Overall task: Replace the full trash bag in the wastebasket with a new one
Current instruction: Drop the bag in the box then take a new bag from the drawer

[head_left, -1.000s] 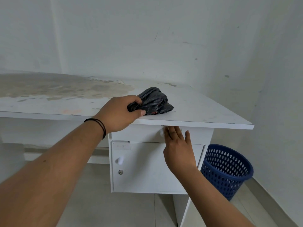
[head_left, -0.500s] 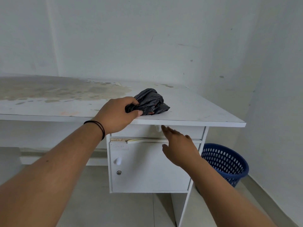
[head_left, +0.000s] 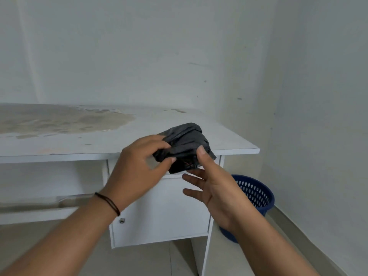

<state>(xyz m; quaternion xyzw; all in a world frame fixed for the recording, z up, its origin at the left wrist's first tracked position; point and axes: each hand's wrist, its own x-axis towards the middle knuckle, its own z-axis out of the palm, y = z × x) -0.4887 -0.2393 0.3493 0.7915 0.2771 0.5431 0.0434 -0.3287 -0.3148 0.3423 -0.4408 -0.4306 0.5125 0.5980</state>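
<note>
A crumpled dark grey trash bag (head_left: 185,142) is held in the air just in front of the white desk's front edge. My left hand (head_left: 137,168) grips its left side with curled fingers and thumb. My right hand (head_left: 211,180) is under and beside it, thumb pressed on the bag's right side, the other fingers spread and straight. A blue perforated wastebasket (head_left: 256,194) stands on the floor to the right of the desk, partly hidden behind my right forearm; no bag shows in it.
The white desk (head_left: 79,144) has a stained top and a cabinet door (head_left: 165,212) with a small lock below the drawer. White walls meet in a corner at the right. The floor is pale tile.
My left hand lifted the bag off the desk top toward me. My right hand left the drawer front and came up to the bag. The drawer now looks closed.
</note>
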